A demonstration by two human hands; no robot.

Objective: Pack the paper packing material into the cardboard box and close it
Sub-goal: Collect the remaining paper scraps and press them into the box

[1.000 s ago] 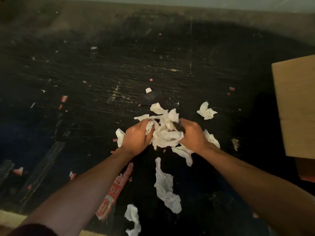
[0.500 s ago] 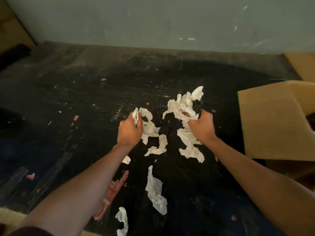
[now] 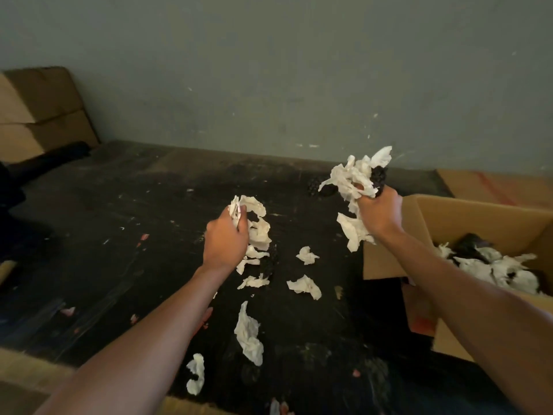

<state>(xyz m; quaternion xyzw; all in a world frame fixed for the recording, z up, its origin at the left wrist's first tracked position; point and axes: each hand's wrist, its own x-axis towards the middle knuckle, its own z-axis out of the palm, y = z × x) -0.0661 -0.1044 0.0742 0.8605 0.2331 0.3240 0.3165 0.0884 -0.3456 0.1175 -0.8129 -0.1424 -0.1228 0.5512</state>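
Two fists of paper scraps, raised over dark floor.
Left hand (image 3: 224,244) grips scraps (image 3: 257,226); right hand (image 3: 378,215) grips wad (image 3: 354,178) beside open box (image 3: 478,217) flap edge.

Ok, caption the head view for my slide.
Both hands grip crumpled paper beside the open cardboard box.

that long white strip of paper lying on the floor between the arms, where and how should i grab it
Take the long paper strip at its bunched lower half, where the crumpled folds stand up and give fingers something to close on. Come from straight above with a pinch across its narrow width; it lies flat on the dark floor, so a side approach would probably just push it along.
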